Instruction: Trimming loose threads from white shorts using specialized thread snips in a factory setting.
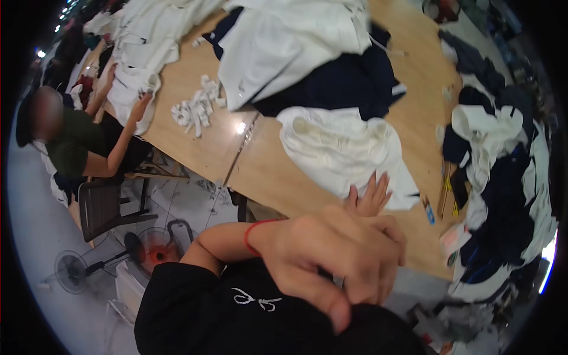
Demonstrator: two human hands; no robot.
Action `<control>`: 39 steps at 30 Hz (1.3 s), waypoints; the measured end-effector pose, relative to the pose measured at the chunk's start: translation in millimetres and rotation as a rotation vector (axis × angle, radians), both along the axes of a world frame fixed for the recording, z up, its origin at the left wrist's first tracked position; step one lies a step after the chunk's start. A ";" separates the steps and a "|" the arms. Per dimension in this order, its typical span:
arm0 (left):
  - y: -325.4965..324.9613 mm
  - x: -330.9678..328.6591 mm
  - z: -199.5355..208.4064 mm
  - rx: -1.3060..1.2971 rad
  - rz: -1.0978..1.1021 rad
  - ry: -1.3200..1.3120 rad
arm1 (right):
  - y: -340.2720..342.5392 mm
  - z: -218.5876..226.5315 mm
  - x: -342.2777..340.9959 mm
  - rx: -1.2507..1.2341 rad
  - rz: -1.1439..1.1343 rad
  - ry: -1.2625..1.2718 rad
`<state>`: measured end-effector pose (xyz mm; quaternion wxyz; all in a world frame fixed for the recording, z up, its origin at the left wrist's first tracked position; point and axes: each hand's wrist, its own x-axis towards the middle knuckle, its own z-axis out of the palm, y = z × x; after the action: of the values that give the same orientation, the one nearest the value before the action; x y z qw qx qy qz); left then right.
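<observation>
My left hand [337, 254], with a red cord [251, 236] round its wrist, is raised close in front of my chest. Its fingers are curled in and the thumb points down; whatever they may hold is hidden. Beyond it, my right hand [371, 198] lies flat with fingers apart on the lower edge of a white garment [331, 142]. That garment is spread on the wooden table [260, 183], its opening bunched toward the far side. The left hand covers part of my right wrist from view.
Behind lie a white garment pile [296, 47] and dark navy cloth [337, 83]. White scraps [195, 109] sit left, near another person [77, 136] handling white cloth. Blue-handled snips [429, 212] and a yellow tape measure [455, 208] are at right, beside heaped garments [503, 195]. Fans [157, 251] stand lower left.
</observation>
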<state>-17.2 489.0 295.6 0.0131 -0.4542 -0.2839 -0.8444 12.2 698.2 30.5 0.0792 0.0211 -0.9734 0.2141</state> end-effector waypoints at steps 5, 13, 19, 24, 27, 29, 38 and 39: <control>-53.4 -16.1 -34.6 -0.895 0.699 0.111 | 14.7 11.2 -17.1 -0.221 -0.074 0.078; -94.2 -16.3 -195.6 -1.389 0.978 -0.655 | 15.3 34.6 -34.3 -0.410 -0.225 0.223; -81.9 -10.2 -184.6 -1.376 1.329 -0.367 | 28.7 22.1 -43.7 -0.651 -0.387 0.101; -61.1 -35.7 -196.2 -1.392 1.322 -0.255 | -5.3 39.5 -101.3 -0.233 -0.258 0.207; -74.1 -32.2 -210.1 -1.401 1.312 -0.378 | 13.5 21.8 -96.6 -0.427 -0.293 0.037; -90.6 -15.6 -219.8 -1.419 1.295 -0.452 | 21.2 18.4 -75.6 -0.511 -0.309 0.038; -86.5 15.6 -249.2 -1.236 1.285 -0.682 | -12.7 60.0 -77.8 -0.298 -0.110 0.193; -85.7 14.6 -252.0 -1.215 1.206 -0.844 | -9.8 45.5 -81.6 -0.233 -0.112 0.115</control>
<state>-2.6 403.3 43.5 0.1047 0.1817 -0.8415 -0.4979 -69.4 688.4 76.1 0.1487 -0.0301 -0.9355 0.3191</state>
